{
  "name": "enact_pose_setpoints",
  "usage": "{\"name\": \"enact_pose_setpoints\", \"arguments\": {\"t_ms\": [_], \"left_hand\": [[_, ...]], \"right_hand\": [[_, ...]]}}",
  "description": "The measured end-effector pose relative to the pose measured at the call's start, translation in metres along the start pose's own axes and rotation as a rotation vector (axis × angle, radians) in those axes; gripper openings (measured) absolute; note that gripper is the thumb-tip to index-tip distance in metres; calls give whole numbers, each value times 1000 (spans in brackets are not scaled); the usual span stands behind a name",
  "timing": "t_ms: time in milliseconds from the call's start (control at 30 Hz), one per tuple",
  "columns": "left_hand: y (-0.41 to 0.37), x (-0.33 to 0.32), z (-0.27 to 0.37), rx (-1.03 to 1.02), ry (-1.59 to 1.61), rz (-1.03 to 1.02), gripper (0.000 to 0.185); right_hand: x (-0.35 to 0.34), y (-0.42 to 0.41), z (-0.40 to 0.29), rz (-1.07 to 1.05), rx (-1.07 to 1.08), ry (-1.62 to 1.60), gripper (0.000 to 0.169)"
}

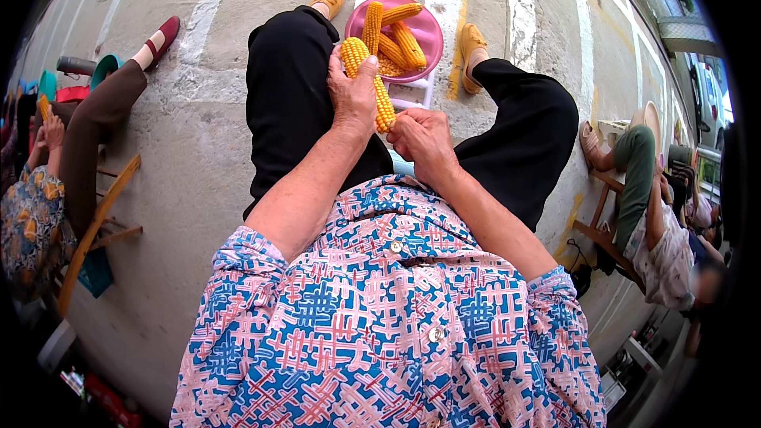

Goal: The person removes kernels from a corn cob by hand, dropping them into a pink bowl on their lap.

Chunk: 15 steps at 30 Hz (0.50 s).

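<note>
My left hand (355,94) is closed around an ear of corn (367,74), its thumb lying along the upper part. The ear slants from upper left to lower right, with yellow kernels on the side that shows. At its lower end is my right hand (423,134), fingers curled against the tip; whether they pinch something is hidden. Just beyond my hands, a pink plastic basin (436,41) holds several darker ears of corn (408,44) and some loose kernels (389,65). The basin rests on a white plastic stool (410,96) between my feet.
On the left, a co-worker holding an ear of corn (44,108) sits on a wooden chair (98,232). Another person sits to the right on a wooden chair (609,249), with more people behind. A teal container (107,68) stands at the far left on the concrete floor (178,190).
</note>
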<state>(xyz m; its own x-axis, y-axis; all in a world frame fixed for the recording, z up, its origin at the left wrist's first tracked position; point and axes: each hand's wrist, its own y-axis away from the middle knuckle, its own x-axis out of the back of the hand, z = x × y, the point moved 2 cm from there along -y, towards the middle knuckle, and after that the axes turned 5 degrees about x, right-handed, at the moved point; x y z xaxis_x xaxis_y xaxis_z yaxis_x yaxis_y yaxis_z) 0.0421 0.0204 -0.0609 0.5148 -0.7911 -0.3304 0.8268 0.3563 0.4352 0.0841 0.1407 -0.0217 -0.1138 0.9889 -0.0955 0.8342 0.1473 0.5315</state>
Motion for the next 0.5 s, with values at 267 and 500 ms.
{"name": "enact_pose_setpoints", "arguments": {"t_ms": [267,500], "left_hand": [[1,-2,2,53,133,-9,48],[-4,3,6,189,284,-115,37]], "right_hand": [[6,-6,12,-54,-4,-190,7],[12,6,-6,-136,-108,-336,15]]}}
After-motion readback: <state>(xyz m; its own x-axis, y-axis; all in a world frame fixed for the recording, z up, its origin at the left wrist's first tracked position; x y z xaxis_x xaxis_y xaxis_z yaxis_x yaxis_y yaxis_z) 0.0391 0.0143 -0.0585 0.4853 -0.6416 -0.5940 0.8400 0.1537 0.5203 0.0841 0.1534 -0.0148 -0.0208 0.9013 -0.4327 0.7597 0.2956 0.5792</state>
